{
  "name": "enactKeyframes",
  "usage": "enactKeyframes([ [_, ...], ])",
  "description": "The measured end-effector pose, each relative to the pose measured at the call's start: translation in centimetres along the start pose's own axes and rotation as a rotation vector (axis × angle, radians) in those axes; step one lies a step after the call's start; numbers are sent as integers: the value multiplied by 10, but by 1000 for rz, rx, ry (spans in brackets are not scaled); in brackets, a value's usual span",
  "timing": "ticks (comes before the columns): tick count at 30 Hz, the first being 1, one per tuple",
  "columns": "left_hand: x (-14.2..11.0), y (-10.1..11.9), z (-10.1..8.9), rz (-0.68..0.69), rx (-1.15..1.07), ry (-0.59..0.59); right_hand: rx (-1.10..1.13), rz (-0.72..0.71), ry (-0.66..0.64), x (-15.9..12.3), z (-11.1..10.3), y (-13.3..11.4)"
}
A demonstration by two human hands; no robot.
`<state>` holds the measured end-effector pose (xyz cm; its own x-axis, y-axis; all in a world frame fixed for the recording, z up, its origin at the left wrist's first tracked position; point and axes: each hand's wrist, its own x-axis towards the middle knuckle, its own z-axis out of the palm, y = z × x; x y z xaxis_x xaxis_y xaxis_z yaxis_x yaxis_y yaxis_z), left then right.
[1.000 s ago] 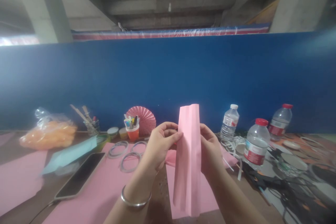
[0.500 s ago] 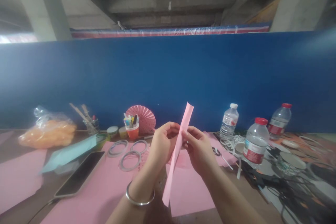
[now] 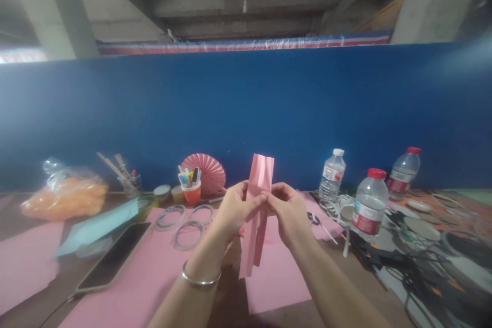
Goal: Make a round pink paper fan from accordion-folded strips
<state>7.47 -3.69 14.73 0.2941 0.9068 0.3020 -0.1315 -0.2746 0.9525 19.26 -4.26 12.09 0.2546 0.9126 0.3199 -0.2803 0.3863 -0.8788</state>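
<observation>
I hold a long pink paper strip (image 3: 257,215), pleated lengthwise, upright above the table. My left hand (image 3: 232,210) pinches its left edge near the middle, with a silver bangle on that wrist. My right hand (image 3: 287,211) pinches the right edge at the same height. Both thumbs meet on the front of the folds. The strip's top stands above my fingers and its lower end hangs toward a pink sheet (image 3: 277,274) lying on the table.
A phone (image 3: 112,256) and a light blue paper (image 3: 98,226) lie at left, beside tape rings (image 3: 187,228). An orange pen cup (image 3: 191,189), a pink paper fan (image 3: 205,171) and a plastic bag (image 3: 63,195) stand behind. Three water bottles (image 3: 367,205) and black cables (image 3: 423,271) crowd the right.
The paper was a wide band, then turned edge-on and narrow, and now shows as a narrower pleated strip. My hands have drawn closer together on it.
</observation>
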Motion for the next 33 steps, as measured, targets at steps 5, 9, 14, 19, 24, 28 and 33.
enactKeyframes([
  [5, 1, -1, -3, -17, -88, 20, 12, 0, -101, -4, 3, -7],
  [9, 2, -2, -5, 22, -176, 69, -115, -73, -89, -7, 5, -12],
  [14, 3, -3, -2, 14, -252, 130, -315, -156, -21, -11, 4, -16],
  [19, 3, -4, 3, 23, -255, 169, -407, -213, 11, -11, 3, -18],
  [24, 2, -2, 4, -15, -248, 205, -425, -234, -22, -11, 3, -16],
  [28, 2, 0, 5, -48, -292, 178, -283, -188, -6, -10, 3, -14],
  [33, 2, 4, 7, -62, -365, 107, -292, -215, -30, -9, 3, -17],
])
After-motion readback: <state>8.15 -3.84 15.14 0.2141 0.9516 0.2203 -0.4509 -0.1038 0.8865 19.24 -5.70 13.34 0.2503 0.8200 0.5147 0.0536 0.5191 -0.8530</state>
